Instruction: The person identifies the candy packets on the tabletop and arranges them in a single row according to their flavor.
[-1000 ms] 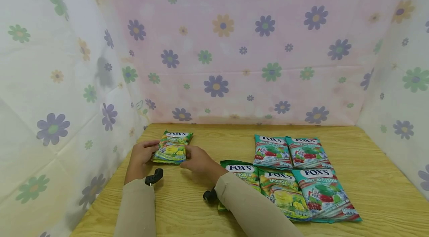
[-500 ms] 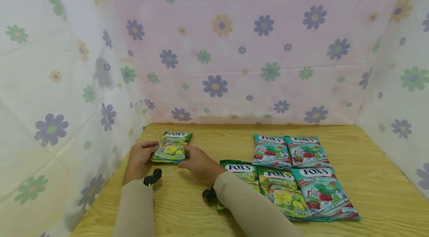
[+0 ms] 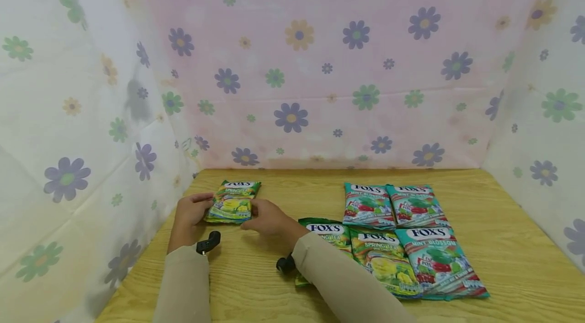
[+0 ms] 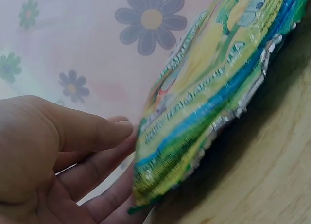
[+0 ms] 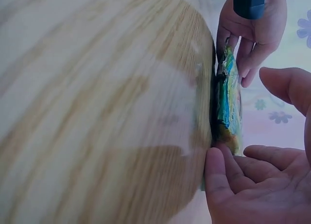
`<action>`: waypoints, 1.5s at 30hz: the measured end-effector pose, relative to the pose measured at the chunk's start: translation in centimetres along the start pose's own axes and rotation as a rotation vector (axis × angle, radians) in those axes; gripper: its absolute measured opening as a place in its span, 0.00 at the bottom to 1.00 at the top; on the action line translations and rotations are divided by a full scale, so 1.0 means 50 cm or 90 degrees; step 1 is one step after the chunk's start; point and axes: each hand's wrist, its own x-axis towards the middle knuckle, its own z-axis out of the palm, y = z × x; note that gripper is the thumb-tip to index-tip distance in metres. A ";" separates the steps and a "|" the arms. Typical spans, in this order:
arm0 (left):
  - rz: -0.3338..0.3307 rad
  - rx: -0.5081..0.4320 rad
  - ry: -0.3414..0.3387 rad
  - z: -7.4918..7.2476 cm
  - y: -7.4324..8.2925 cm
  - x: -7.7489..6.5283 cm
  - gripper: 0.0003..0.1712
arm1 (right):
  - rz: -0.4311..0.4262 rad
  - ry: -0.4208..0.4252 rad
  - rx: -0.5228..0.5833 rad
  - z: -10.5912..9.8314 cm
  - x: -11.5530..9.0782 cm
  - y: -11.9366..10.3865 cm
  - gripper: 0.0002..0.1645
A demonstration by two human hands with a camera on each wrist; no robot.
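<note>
A green and yellow candy bag (image 3: 232, 203), printed FOX'S Spring Tea, lies near the far left of the wooden table. My left hand (image 3: 189, 215) is at its left edge. In the left wrist view the thumb (image 4: 114, 131) is extended beside the bag's edge, and the other fingers reach behind that edge. On the opposite side, my right hand (image 3: 270, 219) touches the bag's right edge. The right wrist view shows its fingers (image 5: 252, 168) extended at the bag's end, with the thumb (image 5: 286, 85) held apart.
Two more Spring Tea bags, a left one (image 3: 325, 231) partly under the right sleeve and a right one (image 3: 386, 262), lie at front right. Several teal Mint Blossom bags (image 3: 441, 262) lie beside and behind them. Flowered cloth (image 3: 320, 84) walls the table's back and sides.
The head view shifts very slightly. Both hands stay at the candy bag's sides, and the bag keeps its place.
</note>
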 end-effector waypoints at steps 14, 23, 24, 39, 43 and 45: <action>0.067 0.119 0.009 0.017 0.065 -0.018 0.24 | -0.017 0.008 -0.078 -0.035 -0.052 -0.015 0.47; 0.125 0.149 -0.030 0.057 0.099 -0.033 0.23 | -0.045 0.004 -0.153 -0.084 -0.120 -0.018 0.44; 0.131 0.154 -0.036 0.062 0.105 -0.035 0.23 | -0.046 0.006 -0.161 -0.091 -0.127 -0.019 0.43; 0.266 0.220 -0.118 0.151 0.172 -0.098 0.20 | -0.082 0.029 -0.211 -0.182 -0.237 -0.005 0.39; 0.302 0.257 -0.153 0.183 0.172 -0.121 0.20 | -0.075 0.052 -0.210 -0.202 -0.268 0.008 0.39; 0.310 0.276 -0.169 0.200 0.170 -0.134 0.21 | -0.067 0.063 -0.203 -0.212 -0.283 0.014 0.39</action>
